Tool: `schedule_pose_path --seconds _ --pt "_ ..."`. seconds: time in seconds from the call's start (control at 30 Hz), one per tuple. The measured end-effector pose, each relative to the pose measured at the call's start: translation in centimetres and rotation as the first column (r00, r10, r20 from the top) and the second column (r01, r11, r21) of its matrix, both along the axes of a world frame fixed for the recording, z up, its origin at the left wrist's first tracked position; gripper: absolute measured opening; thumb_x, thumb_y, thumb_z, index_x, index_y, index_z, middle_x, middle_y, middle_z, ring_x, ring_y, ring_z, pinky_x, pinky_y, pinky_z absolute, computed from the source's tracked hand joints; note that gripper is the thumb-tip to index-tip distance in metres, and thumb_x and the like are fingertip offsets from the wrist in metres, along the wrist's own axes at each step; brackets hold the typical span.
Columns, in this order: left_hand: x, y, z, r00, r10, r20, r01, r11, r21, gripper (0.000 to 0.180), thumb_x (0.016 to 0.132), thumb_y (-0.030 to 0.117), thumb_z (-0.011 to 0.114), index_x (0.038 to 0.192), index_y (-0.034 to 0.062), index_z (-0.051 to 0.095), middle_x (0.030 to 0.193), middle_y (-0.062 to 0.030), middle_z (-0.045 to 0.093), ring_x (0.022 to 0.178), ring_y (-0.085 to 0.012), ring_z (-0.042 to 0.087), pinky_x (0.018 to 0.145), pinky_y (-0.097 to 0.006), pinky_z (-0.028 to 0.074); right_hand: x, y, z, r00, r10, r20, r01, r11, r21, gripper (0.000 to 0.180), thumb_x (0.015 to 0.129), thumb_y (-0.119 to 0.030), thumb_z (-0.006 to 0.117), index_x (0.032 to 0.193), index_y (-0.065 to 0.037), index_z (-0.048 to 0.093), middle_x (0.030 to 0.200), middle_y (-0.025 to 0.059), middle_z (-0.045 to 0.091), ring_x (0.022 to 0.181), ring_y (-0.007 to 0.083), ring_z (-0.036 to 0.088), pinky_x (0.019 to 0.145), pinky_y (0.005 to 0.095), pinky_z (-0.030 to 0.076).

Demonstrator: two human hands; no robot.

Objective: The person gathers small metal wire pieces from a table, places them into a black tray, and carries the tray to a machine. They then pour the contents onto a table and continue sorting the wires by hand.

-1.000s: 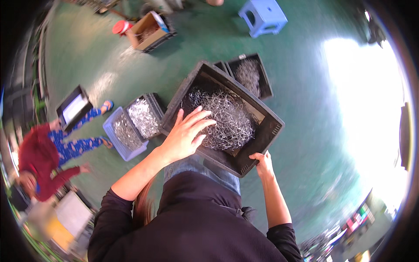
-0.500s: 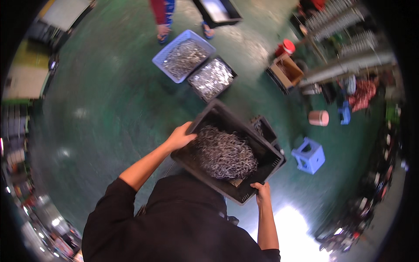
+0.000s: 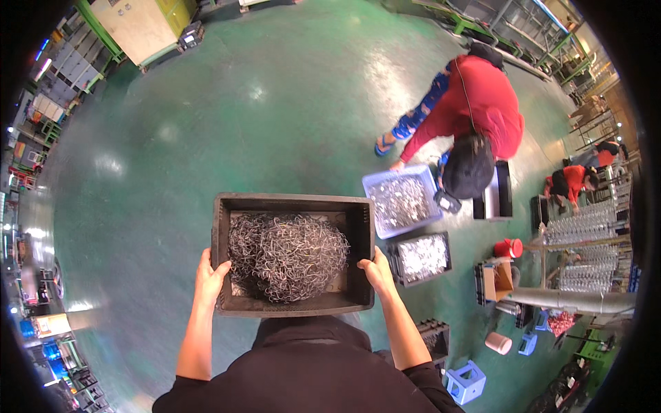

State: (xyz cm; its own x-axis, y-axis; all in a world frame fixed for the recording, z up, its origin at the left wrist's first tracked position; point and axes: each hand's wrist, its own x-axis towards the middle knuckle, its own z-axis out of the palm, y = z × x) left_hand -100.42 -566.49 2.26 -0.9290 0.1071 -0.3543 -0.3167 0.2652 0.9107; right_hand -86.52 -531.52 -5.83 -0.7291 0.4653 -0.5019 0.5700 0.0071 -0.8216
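Observation:
A black plastic crate (image 3: pixel 296 310) is held level in front of my body. My left hand (image 3: pixel 208 279) grips its left wall, thumb over the rim. On the opposite wall, my right hand (image 3: pixel 377 273) is closed around the edge in the same way. Inside lies a tangled heap of bent metal wire hooks (image 3: pixel 292 255), dark and silvery, with some of the crate's bottom showing around it.
At right, a co-worker in red (image 3: pixel 482 103) bends over a light-blue basket (image 3: pixel 372 180) of metal pieces. Nearby stand a black crate (image 3: pixel 449 265) of shiny parts, a cardboard box (image 3: pixel 497 281), a red bucket (image 3: pixel 508 248) and a blue stool (image 3: pixel 466 383). Green floor (image 3: pixel 151 186) stretches left.
I have turned left, so the baskets now appear farther right. The crate went from slanted to straight before me, still in both hands. The co-worker has come into view, bent over the basket.

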Motion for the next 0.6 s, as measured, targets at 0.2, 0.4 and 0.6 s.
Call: schedule_pose_path --seconds 0.2,0.4,0.6 --pt "-15.9 2.9 3.8 0.998 0.056 -0.021 -0.055 0.998 0.025 0.038 0.08 0.0 0.059 0.116 -0.004 0.047 0.107 -0.011 0.059 0.094 -0.0158 0.057 0.085 -0.029 0.045 -21.0 4.2 3.1 0.997 0.067 -0.046 -0.066 0.997 0.032 0.048 0.071 -0.01 0.059 0.115 0.007 0.053 0.099 0.0265 0.064 0.096 0.0341 0.063 0.084 0.0378 0.047" --pt "-31.2 10.9 2.2 0.971 0.157 -0.18 -0.157 0.987 0.013 0.041 0.079 -0.001 0.059 0.118 -0.0051 0.047 0.107 -0.0107 0.06 0.094 -0.0164 0.057 0.085 -0.029 0.046 -42.8 13.4 2.9 0.971 0.204 -0.123 -0.179 0.965 0.192 0.043 0.068 -0.014 0.058 0.106 0.006 0.057 0.099 0.0302 0.063 0.099 0.0408 0.061 0.086 0.0432 0.046" --pt "-45.9 19.4 7.2 0.952 0.226 -0.205 -0.207 0.972 0.108 0.035 0.082 -0.001 0.059 0.116 -0.0014 0.05 0.102 -0.0078 0.062 0.085 -0.0147 0.06 0.079 -0.028 0.048 -60.5 22.5 7.8 0.946 0.297 -0.131 -0.268 0.943 0.196 0.038 0.071 -0.017 0.059 0.102 0.004 0.057 0.098 0.029 0.062 0.098 0.0412 0.06 0.084 0.0446 0.047"
